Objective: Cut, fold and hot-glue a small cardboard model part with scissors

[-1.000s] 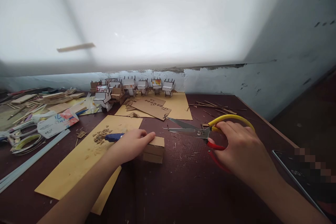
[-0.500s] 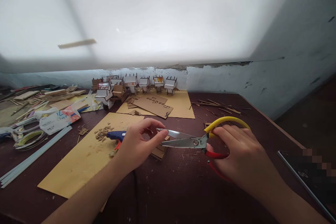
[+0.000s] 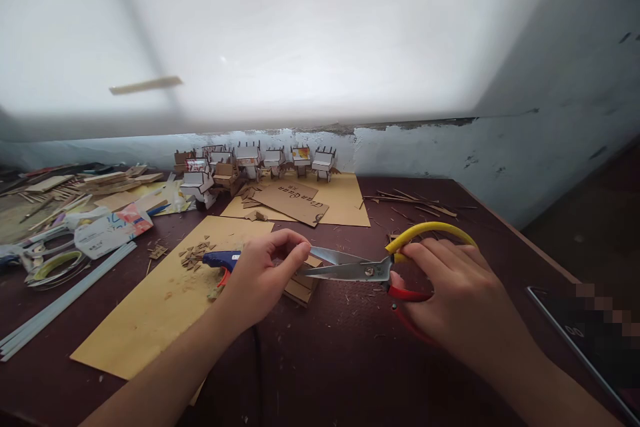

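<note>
My right hand (image 3: 453, 287) grips a pair of scissors (image 3: 357, 268) by its yellow and red handles, the blades slightly apart and pointing left. At the blade tips, my left hand (image 3: 267, 273) is closed in a pinch of thumb and forefinger; whatever it holds, if anything, is too small to make out. Below the blades lie some brown cardboard pieces (image 3: 301, 291), partly covered by the hand and scissors. Behind my left hand rests a blue glue gun (image 3: 220, 259) with an orange trigger, beside small cardboard scraps (image 3: 197, 252).
A yellow board (image 3: 150, 320) lies on the dark red table (image 3: 330, 373). Several small cardboard chair-like models (image 3: 324, 161) stand by the wall. Glue sticks (image 3: 70, 300) and tape rolls (image 3: 57, 267) are at left, thin strips (image 3: 415, 200) at back right, a phone (image 3: 575, 340) at right.
My left thumb and forefinger have come together into a pinch at the blade tips. The scissors have shifted slightly left, with the blades still apart.
</note>
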Available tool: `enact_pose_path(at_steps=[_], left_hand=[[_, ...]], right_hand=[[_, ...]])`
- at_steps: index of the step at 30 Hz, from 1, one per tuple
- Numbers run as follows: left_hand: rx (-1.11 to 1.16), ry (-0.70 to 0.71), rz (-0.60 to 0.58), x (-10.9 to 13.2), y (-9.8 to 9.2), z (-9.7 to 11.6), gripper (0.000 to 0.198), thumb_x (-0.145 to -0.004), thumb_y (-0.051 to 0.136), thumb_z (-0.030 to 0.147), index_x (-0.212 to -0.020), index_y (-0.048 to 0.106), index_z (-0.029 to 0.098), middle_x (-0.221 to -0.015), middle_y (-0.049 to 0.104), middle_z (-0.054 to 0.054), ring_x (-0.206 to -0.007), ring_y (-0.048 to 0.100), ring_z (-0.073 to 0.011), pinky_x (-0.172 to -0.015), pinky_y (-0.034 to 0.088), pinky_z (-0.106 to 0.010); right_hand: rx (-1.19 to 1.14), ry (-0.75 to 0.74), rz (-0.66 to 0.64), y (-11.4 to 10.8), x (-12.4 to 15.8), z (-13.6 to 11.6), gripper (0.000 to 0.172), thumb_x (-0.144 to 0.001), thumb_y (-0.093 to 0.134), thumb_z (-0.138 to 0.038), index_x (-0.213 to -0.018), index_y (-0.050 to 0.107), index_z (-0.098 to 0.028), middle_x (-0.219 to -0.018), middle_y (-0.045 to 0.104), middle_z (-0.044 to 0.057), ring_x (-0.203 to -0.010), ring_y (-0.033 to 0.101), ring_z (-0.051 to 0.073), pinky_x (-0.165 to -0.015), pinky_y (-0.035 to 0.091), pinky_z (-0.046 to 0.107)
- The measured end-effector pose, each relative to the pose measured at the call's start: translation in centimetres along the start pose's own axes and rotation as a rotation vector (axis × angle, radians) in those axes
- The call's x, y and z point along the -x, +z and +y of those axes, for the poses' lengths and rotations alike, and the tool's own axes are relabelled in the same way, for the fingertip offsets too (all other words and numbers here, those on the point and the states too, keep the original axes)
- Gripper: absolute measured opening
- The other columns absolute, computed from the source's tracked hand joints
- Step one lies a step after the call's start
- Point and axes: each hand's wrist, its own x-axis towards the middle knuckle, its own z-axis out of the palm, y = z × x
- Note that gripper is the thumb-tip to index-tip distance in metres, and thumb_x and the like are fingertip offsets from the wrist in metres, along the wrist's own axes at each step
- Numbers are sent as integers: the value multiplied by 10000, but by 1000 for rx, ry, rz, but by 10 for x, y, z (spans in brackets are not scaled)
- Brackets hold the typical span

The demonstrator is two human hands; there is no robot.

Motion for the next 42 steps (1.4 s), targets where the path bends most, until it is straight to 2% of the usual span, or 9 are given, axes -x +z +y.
enact_pose_path(at_steps=[3, 8, 14, 21, 31, 36, 42], left_hand=[[0, -7, 7, -1, 0, -2, 311, -953, 606, 471, -849, 708, 197, -783, 681, -29, -732, 583, -177, -663, 415, -284], [169, -23, -40, -3, -3, -7, 296, -960, 580, 438, -870, 715, 190, -785, 675, -32, -773, 591, -188, -716, 439, -298], [78, -14, -55, -3, -5, -6, 329, -968, 582, 462, -800, 670, 193, -772, 641, -17, -781, 594, -182, -743, 433, -305], [59, -40, -50, -3, -5, -3, 319, -947, 604, 481, -831, 682, 194, -772, 645, -19, -756, 587, -177, -708, 427, -300], [37, -160, 28, -2, -4, 3, 383, -855, 691, 526, -698, 682, 178, -625, 562, 7, -621, 496, -133, -596, 358, -266], [-57, -55, 102, -1, -3, 0, 304, -867, 697, 474, -741, 751, 203, -636, 636, 9, -610, 549, -131, -572, 391, -250], [-202, 159, 301, 1, 0, -5, 153, -884, 719, 364, -832, 795, 241, -786, 771, 17, -674, 670, -134, -643, 493, -251]], right_hand=[[9, -7, -9, 1, 1, 0, 97, -886, 578, -192, -959, 639, -172, -902, 719, 98, -819, 679, 292, -804, 475, 448], [12, -7, 8, 2, 2, 2, 109, -891, 585, -204, -966, 651, -160, -895, 717, 99, -814, 677, 288, -801, 476, 447], [9, -16, 2, 2, 2, 3, 112, -891, 589, -188, -970, 659, -150, -893, 713, 96, -814, 677, 288, -807, 473, 446], [21, -4, -8, 2, 3, 4, 115, -883, 587, -180, -974, 652, -155, -915, 712, 95, -816, 664, 278, -824, 467, 443], [195, -13, 6, -1, 3, -2, 103, -905, 553, -168, -921, 654, -171, -793, 661, 57, -752, 625, 264, -787, 430, 419], [180, -12, 18, 1, 4, -3, 94, -908, 564, -179, -897, 657, -170, -776, 657, 48, -729, 618, 253, -775, 427, 410], [172, 1, 10, 0, 4, -3, 99, -912, 553, -170, -909, 652, -170, -787, 664, 52, -743, 622, 259, -780, 423, 414]])
